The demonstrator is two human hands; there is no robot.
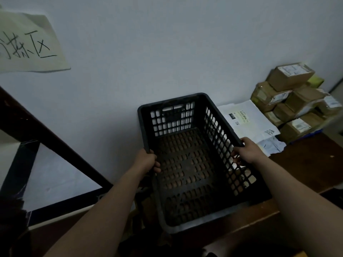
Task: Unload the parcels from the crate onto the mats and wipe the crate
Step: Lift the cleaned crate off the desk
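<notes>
The black crate (187, 175) sits empty at the left end of the brown table (306, 160), its far end close to the white wall (167, 52). The left hand (147, 160) grips the crate's left rim with its fingers curled inside, and the right hand (247, 150) grips the right rim. White mailer bags (248, 117) lie just beside the crate at the table's back edge. Cardboard boxes (291, 101) are stacked towards the back right corner. A handwritten paper sign (27, 45) hangs on the wall.

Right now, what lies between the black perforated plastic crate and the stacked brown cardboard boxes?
Flat white mailer envelopes lie there, beside the crate; head view shows it.
</notes>
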